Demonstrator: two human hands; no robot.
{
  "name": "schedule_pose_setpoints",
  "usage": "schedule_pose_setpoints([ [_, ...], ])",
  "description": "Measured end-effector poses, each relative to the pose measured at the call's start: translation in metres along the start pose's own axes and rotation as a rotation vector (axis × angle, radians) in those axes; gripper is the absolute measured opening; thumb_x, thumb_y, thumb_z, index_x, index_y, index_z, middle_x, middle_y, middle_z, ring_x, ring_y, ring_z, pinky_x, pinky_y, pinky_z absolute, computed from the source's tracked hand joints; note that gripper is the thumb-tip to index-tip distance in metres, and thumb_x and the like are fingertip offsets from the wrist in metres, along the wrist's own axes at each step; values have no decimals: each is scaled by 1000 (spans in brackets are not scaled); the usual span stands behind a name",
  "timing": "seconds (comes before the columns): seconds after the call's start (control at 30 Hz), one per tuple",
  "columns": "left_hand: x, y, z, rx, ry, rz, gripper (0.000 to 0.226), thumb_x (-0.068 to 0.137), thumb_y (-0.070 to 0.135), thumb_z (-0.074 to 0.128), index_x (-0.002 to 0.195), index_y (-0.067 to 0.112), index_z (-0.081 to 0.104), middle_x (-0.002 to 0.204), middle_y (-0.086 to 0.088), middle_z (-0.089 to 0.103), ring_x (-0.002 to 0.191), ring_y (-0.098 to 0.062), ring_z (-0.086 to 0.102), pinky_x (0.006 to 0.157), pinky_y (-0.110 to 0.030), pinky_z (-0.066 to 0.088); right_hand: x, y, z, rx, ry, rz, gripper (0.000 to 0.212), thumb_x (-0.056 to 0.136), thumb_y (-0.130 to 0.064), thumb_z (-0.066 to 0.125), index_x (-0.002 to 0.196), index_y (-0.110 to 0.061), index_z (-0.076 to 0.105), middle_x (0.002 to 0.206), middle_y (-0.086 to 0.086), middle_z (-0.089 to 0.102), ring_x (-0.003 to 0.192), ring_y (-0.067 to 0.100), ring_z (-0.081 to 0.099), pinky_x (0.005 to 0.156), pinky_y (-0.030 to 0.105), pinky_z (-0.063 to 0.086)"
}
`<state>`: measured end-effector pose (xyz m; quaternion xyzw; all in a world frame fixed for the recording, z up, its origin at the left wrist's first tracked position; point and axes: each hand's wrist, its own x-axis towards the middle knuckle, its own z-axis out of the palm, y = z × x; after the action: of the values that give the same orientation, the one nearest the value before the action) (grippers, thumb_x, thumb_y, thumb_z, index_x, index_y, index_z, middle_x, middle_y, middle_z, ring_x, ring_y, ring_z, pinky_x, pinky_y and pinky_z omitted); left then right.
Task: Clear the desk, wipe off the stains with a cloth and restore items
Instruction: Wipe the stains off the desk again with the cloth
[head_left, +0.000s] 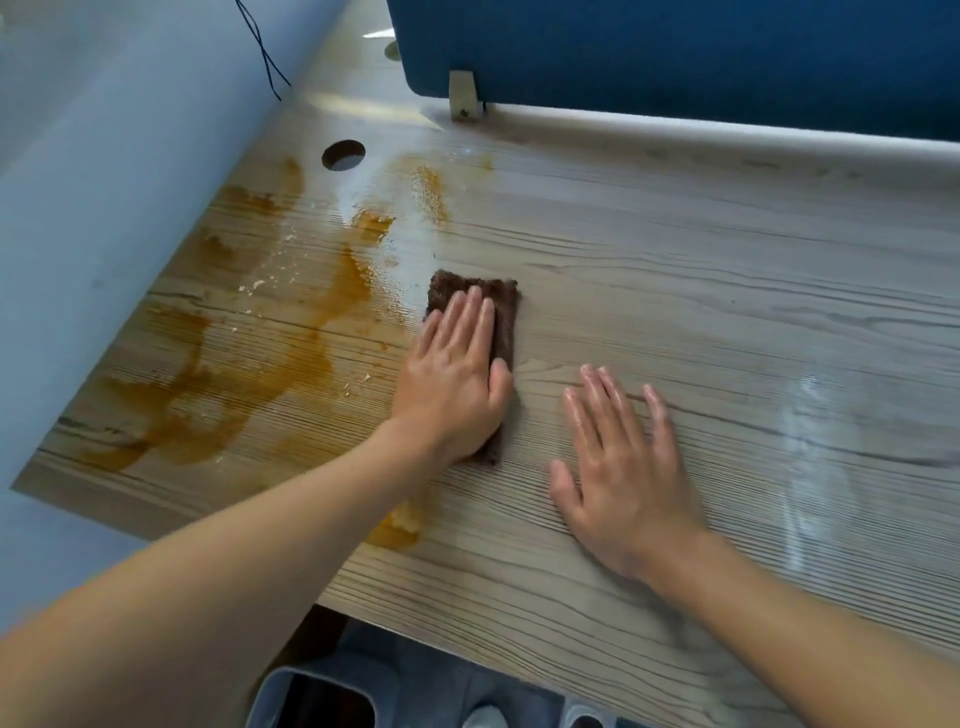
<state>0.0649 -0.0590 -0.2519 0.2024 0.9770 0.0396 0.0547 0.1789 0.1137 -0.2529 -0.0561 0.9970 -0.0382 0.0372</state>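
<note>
Centrally, the left hand (451, 387) presses flat, fingers straight, on the brown cloth (503, 317) lying on the desk (727, 291); orange stains (332, 291) spread left of the cloth; the right hand (626, 473) rests open right of it.

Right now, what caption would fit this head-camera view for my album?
Left hand presses a brown cloth beside orange stains on a wooden desk; right hand rests flat nearby.

one brown cloth (501, 306), two hands: one left hand (452, 387) and one right hand (631, 483), one counter (727, 260), one round cable hole (343, 154), one blue partition (675, 52), several orange stains (337, 291).
</note>
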Motion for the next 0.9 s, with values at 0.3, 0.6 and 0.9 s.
schedule_pose_setpoints([
  [0.3, -52, -3, 2, 19, -28, 342, 71, 94, 41, 32, 158, 14, 22, 166, -3, 15, 154, -13, 7, 125, -37, 12, 1, -1, 1, -16, 9, 0, 74, 93, -49, 30, 150, -2, 34, 161, 18, 25, 151, 28, 19, 118, 59, 18],
  [0.6, -52, 9, 0, 31, -17, 92, 69, 98, 44, 13, 159, 12, 5, 167, -6, -2, 153, -15, -9, 126, -38, 3, 1, 0, 3, -16, 11, 16, 75, 93, -50, 25, 152, -3, 31, 162, 16, 22, 152, 26, 17, 119, 58, 15],
  [0.9, -66, -1, -1, 7, -46, 152, 69, 98, 44, 15, 160, 15, 6, 167, -2, -1, 153, -12, -8, 126, -35, 2, -30, -18, 0, 43, 13, -3, 68, 99, -44, 23, 155, -7, 21, 164, 11, 17, 153, 24, 11, 121, 54, 14],
])
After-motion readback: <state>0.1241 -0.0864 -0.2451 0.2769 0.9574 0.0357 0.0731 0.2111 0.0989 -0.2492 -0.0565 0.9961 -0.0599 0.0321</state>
